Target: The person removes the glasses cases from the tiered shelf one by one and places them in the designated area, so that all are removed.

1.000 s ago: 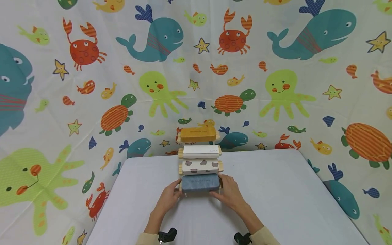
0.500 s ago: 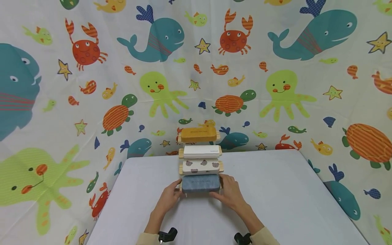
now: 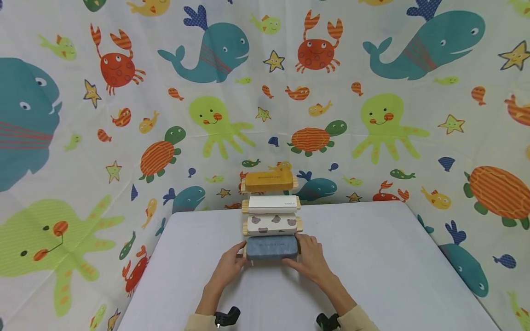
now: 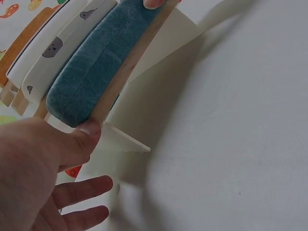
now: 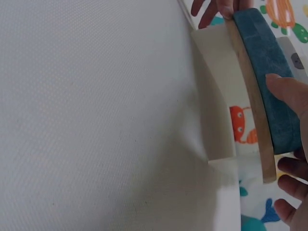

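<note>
A blue glasses case (image 3: 271, 247) lies at the front, lowest place on a stepped stand with pale wooden slats (image 5: 248, 86). My left hand (image 3: 227, 268) pinches its left end; in the left wrist view the thumb presses the corner by the slat, while two fingers stick out below. At the other end my right hand (image 3: 311, 258) grips the case, thumb on its front face and fingers around the right end. Behind it, rising in steps, sit a bear-print case (image 3: 272, 225), a plain white case (image 3: 271, 204) and a mustard case (image 3: 268, 181).
The stand rests on a table with a white cover (image 3: 372, 257). White side panels (image 4: 127, 137) of the stand reach down below the slat. A hanging cloth (image 3: 256, 82) printed with sea animals surrounds the table at the back and sides.
Both hands keep their places on the blue glasses case, and the cases stay where they were. Only the head view has shifted slightly, most visibly at the left cloth.
</note>
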Demonstrator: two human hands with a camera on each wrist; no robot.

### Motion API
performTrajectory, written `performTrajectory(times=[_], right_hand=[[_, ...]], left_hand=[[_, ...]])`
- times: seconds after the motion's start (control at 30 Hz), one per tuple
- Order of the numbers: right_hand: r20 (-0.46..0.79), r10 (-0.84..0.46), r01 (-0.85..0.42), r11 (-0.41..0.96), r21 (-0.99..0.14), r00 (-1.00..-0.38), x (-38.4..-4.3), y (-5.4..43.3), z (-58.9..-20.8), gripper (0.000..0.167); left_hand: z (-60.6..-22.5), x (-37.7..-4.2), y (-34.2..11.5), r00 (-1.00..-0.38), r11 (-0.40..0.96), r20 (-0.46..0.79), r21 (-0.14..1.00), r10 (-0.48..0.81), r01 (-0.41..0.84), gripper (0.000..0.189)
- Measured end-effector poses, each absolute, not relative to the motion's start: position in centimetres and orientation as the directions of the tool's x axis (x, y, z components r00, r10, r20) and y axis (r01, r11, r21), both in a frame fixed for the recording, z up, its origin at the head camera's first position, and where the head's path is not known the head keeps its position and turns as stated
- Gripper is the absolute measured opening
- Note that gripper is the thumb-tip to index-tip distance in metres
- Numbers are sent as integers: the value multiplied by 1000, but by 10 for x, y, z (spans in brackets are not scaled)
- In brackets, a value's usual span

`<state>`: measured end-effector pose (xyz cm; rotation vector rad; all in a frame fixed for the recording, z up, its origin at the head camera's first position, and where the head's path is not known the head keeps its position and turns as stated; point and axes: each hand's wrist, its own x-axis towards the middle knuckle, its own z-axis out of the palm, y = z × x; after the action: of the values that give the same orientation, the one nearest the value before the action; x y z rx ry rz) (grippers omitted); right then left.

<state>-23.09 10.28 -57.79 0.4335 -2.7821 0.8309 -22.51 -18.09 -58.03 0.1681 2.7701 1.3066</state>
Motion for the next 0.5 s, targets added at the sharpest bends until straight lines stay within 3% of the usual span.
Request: performTrajectory(times=[0.5], right_hand=[[307,-212,-348,791,-504,-928,-228,103,-577,88]], left_hand=[[-580,-225,-181,-992,630,-19,774,127,65,57]])
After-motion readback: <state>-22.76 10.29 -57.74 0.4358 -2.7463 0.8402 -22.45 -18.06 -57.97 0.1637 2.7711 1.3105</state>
